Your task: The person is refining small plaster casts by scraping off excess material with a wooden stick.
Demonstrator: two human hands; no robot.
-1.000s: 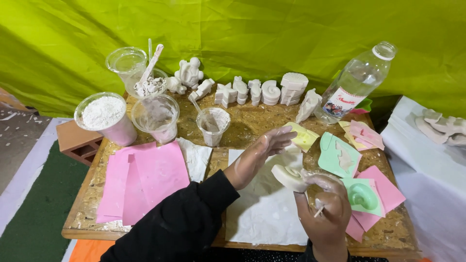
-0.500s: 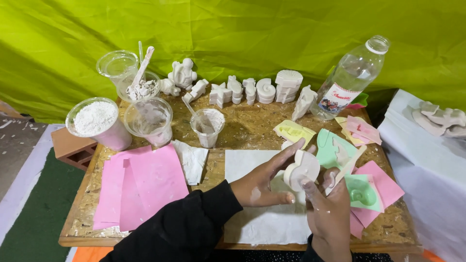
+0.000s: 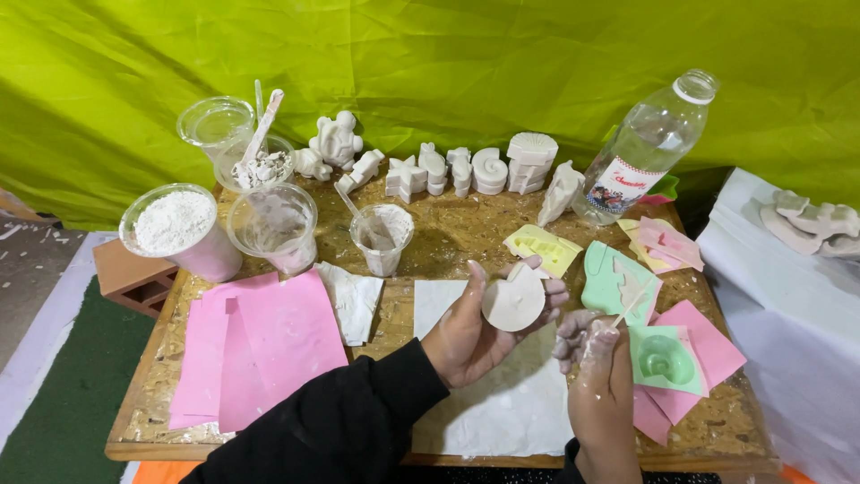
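Since a moment ago, the left hand (image 3: 475, 327) has been lifting the round white plaster cast (image 3: 513, 300) higher and turning its flat face up toward the camera, while the right hand (image 3: 598, 354) has been dropping a little lower beside it. Now the left hand is cupping the cast, thumb pressing on its near edge and fingers curling around the far side, above the white sheet (image 3: 502, 403) on the wooden table (image 3: 448, 229). The right hand is pinching a thin stick (image 3: 632, 303) between powder-dusted fingertips, its tip pointing up over the green mould (image 3: 618, 280), just beside the cast but not touching it. Another green mould (image 3: 665, 358) is lying on pink paper (image 3: 708, 341) near the right wrist. Farther back, plastic cups (image 3: 269, 224) of white powder, a row of white figurines (image 3: 466, 168) and a clear bottle (image 3: 645, 148) are standing along the table's far edge.
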